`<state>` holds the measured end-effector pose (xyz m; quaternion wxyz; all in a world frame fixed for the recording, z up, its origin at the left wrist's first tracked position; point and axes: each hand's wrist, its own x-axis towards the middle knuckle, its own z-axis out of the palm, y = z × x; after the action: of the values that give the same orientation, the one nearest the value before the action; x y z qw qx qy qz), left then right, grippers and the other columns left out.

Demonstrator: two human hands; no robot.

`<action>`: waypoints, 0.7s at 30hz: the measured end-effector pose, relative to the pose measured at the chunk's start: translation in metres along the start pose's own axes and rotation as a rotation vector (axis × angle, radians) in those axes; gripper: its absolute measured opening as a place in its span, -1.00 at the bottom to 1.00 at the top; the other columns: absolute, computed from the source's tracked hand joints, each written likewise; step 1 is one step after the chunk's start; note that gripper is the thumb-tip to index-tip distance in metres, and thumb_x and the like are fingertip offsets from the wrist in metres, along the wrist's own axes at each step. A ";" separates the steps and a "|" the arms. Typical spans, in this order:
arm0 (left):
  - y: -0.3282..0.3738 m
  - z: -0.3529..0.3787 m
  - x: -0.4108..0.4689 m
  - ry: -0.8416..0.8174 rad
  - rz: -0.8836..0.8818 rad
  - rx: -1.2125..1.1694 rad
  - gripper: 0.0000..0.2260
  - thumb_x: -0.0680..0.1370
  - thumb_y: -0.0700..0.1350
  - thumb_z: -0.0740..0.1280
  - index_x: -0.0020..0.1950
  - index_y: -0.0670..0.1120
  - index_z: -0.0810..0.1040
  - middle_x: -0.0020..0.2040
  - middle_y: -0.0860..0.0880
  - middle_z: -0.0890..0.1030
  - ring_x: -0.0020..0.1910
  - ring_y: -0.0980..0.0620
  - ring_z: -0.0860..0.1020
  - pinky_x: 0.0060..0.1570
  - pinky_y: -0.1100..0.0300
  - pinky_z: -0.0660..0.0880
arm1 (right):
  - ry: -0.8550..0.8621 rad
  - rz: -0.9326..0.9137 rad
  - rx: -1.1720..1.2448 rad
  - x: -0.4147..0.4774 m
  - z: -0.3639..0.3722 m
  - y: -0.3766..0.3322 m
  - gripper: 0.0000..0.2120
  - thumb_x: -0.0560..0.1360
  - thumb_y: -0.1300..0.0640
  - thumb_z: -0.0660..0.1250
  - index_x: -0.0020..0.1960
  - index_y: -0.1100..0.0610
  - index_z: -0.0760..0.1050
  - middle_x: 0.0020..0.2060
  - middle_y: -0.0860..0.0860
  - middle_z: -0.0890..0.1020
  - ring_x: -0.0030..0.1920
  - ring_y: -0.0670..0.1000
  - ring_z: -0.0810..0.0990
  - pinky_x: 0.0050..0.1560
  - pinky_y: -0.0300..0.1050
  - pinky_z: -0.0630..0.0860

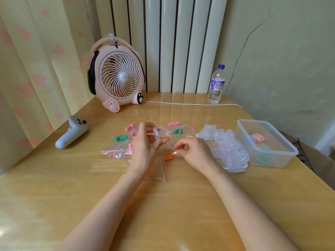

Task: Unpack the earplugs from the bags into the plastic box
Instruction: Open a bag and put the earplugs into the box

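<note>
orange earplug [169, 157] lies at frame centre on the clear zip bag [161, 172], long axis left-to-right, just below the right hand [195, 151] — the nearer one, apparently pinching the bag film — while the left hand [145, 147] grips a small clear case [156, 133]; plastic box [279, 159] stands well apart at right of frame.

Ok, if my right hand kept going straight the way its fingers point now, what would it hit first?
Most likely the orange earplug lying just past the right hand and its fingertips, then the left hand close behind it. Depth is hard to judge here.
</note>
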<state>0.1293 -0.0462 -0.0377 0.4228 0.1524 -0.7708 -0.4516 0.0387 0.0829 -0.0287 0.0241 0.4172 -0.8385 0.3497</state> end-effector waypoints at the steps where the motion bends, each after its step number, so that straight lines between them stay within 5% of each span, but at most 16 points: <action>1: 0.000 0.000 0.000 0.006 0.003 0.003 -0.59 0.36 -0.17 0.52 0.02 -0.03 0.33 -0.14 0.16 0.48 -0.18 0.14 0.54 -0.31 0.29 0.46 | -0.071 0.009 -0.070 -0.002 0.004 -0.002 -0.89 0.40 0.07 0.47 -0.07 -0.01 0.64 -0.19 -0.13 0.50 -0.16 -0.11 0.47 -0.13 -0.21 0.33; 7: -0.002 0.001 0.000 -0.006 0.014 0.001 -0.59 0.35 -0.18 0.52 0.02 -0.05 0.34 -0.11 0.01 0.54 -0.19 0.08 0.56 -0.28 0.39 0.45 | -0.094 0.045 -0.174 -0.003 0.014 -0.004 -0.87 0.45 0.05 0.42 0.00 -0.02 0.60 -0.13 -0.11 0.47 -0.04 -0.02 0.53 -0.12 -0.18 0.37; 12: -0.001 0.001 0.000 -0.080 0.016 -0.023 -0.59 0.34 -0.22 0.52 0.02 -0.05 0.36 -0.06 0.01 0.57 -0.15 0.09 0.59 -0.21 0.45 0.46 | 0.232 0.062 -0.051 0.002 -0.011 0.001 -0.94 0.43 0.10 0.42 -0.10 0.03 0.58 -0.30 -0.17 0.52 -0.24 -0.15 0.48 -0.25 -0.21 0.34; 14: -0.001 0.003 -0.001 -0.139 0.025 -0.033 -0.60 0.34 -0.23 0.52 -0.01 -0.01 0.35 -0.08 0.05 0.56 -0.16 0.16 0.58 -0.18 0.43 0.47 | 0.330 0.021 0.023 0.002 -0.016 -0.001 -0.94 0.41 0.18 0.43 -0.13 0.07 0.58 -0.37 -0.26 0.49 -0.30 -0.24 0.46 -0.34 -0.39 0.30; 17: -0.002 0.005 -0.004 -0.251 0.043 -0.050 -0.59 0.35 -0.24 0.51 -0.05 0.08 0.35 -0.07 0.00 0.56 -0.14 0.14 0.61 -0.14 0.33 0.53 | 0.301 -0.041 0.012 -0.001 -0.013 -0.007 -0.92 0.39 0.19 0.45 -0.15 0.06 0.59 -0.37 -0.41 0.44 -0.26 -0.32 0.45 -0.33 -0.47 0.30; 21: 0.001 0.006 -0.006 -0.271 0.047 -0.086 -0.58 0.34 -0.28 0.50 -0.07 0.07 0.35 -0.15 0.11 0.58 -0.18 0.29 0.60 -0.16 0.42 0.49 | 0.193 -0.011 -0.101 -0.001 -0.010 -0.003 -0.91 0.42 0.13 0.43 -0.08 -0.01 0.62 -0.27 -0.18 0.48 -0.20 -0.19 0.44 -0.28 -0.27 0.23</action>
<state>0.1281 -0.0387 -0.0409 0.3314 0.0538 -0.8040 -0.4907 0.0388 0.0890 -0.0198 0.1278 0.3846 -0.8464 0.3456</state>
